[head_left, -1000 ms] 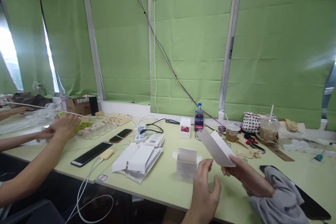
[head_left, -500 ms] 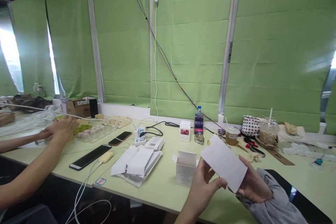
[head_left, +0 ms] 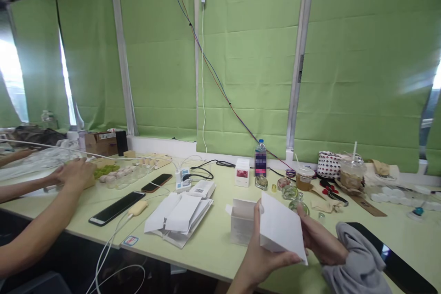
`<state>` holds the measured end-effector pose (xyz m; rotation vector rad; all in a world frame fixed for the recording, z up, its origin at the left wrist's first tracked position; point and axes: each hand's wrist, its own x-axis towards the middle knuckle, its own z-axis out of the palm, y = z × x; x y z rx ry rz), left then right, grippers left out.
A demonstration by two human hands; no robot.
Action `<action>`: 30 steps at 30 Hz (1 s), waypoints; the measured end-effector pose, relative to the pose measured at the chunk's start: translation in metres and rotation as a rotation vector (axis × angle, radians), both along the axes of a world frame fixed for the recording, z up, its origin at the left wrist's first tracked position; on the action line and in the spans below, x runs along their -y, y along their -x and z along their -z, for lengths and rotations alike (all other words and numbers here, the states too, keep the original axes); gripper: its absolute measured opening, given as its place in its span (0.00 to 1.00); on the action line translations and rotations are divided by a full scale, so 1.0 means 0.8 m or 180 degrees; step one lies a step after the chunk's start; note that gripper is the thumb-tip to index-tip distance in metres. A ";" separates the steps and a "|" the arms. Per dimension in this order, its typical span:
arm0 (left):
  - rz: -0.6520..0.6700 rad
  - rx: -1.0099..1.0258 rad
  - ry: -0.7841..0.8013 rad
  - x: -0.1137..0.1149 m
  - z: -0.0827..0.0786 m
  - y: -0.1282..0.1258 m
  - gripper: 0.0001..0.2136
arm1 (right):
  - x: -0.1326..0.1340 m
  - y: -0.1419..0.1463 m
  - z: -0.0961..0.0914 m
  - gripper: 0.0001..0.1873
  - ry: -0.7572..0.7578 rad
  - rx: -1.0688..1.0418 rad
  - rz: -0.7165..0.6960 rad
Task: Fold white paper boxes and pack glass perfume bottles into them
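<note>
A white paper box (head_left: 280, 227) is held tilted above the table's front edge, between my two hands. My left hand (head_left: 260, 257) wraps its lower left side, with the thumb along the bottom edge. My right hand (head_left: 322, 239), below a grey sleeve cuff, grips the right edge; some of its fingers are hidden behind the box. Just left of my left hand stands another white box (head_left: 240, 225) with its flaps up. Beyond the held box is a small round glass bottle (head_left: 299, 204), with a second glass piece (head_left: 289, 192) behind it.
Flattened white boxes (head_left: 184, 211) lie stacked to the left, near a phone (head_left: 117, 208). Farther back are a printed white box (head_left: 242, 172), a water bottle (head_left: 261, 158) and iced drink cups (head_left: 305, 179). A dark tablet (head_left: 389, 257) rests at right. Another person's hands (head_left: 76, 172) work at far left.
The white box has turned from a flat-looking face to a folded-out shape showing its lower side. Both hands have shifted slightly left, and glass bottles behind are now visible.
</note>
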<state>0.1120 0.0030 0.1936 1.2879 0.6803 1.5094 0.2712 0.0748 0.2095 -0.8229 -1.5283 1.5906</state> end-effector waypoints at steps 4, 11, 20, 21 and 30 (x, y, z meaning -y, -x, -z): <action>0.0257 -0.0073 0.0021 0.000 -0.004 0.006 0.52 | -0.002 -0.019 -0.008 0.28 -0.0243 0.0095 -0.0326; 0.0339 0.0039 0.0392 -0.003 0.005 0.011 0.32 | 0.006 -0.031 -0.014 0.36 -0.0919 0.0562 -0.0379; 0.0413 -0.0625 0.0762 0.003 0.001 0.017 0.32 | 0.028 -0.017 -0.031 0.40 -0.0982 0.0743 -0.0457; 0.0390 -0.0825 0.0849 0.004 0.000 0.018 0.32 | 0.028 -0.017 -0.031 0.38 -0.1027 0.0791 -0.0561; 0.0115 -0.1496 0.0535 0.026 -0.010 0.019 0.27 | 0.033 -0.028 -0.037 0.23 -0.1206 0.0912 -0.0638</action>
